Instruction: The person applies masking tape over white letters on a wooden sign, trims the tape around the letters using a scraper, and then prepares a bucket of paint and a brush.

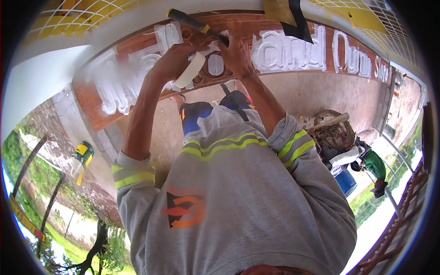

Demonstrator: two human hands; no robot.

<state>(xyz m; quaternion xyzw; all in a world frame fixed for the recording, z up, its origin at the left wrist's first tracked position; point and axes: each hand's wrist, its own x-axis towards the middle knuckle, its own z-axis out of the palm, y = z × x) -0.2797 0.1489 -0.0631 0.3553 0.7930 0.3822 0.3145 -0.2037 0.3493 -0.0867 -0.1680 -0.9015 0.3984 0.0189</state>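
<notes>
A long reddish-brown wooden sign board (pixel 251 45) stretches across the upper part of the view, in front of the person, with its raised letters mostly white and many wrapped in pale tape. The left hand (pixel 176 62) is curled around a roll of cream masking tape (pixel 191 72), which sits just over the board's middle, its flat side turned toward the right hand. The right hand (pixel 237 56) is close by on the other side of a white oval patch (pixel 215 64), its fingers closed about the lower end of a black tool with yellow bands (pixel 187 19); the tool slants up to the left, across the board's far edge. A short pale strip (pixel 211 47) shows between the two hands. A yellow-and-black piece (pixel 285 18) overlaps the board's upper edge to the right, and white wire mesh (pixel 85 17) fills the upper corners. At the left, a green-and-yellow container (pixel 84 152) rests on the ground. To the right lies a round brown tangled bundle (pixel 333 133) with a wooden handle (pixel 331 121) across it, and beyond it a co-worker in a green top (pixel 375 163) bends near a blue drum (pixel 345 182).
</notes>
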